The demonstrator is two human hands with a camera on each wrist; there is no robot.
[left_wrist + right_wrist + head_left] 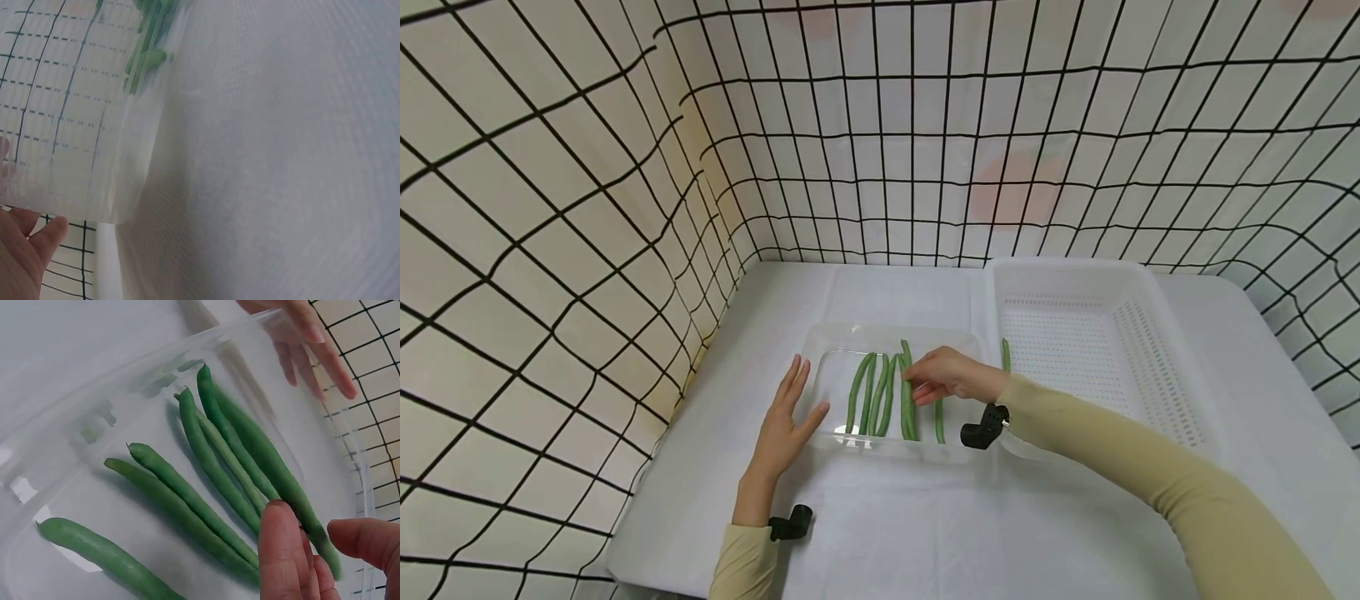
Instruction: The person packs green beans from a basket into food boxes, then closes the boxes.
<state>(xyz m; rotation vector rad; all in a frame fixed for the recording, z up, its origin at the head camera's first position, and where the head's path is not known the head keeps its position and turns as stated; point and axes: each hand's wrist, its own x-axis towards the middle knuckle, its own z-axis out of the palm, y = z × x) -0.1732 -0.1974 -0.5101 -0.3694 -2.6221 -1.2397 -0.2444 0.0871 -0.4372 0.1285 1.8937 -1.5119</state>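
Note:
Several green beans [878, 396] lie side by side in a clear plastic tray [50, 494]. Over them is my right hand [946, 375], its fingertips close to a pair of beans [907, 400] right of the middle. In the right wrist view a gap shows between the thumb [362, 540] and the fingers [281, 544], with no bean pinched there. A single bean [112, 559] lies apart from the others. My left hand [781, 429] is beside the tray's left end, fingers straight and thumb spread; whether it touches the wall cannot be told.
A white perforated basket [1172, 333] stands right of the tray, with a green bean [1006, 354] near its left wall. Black wire mesh [880, 133] rises at the back and sides of the white-covered table [895, 517].

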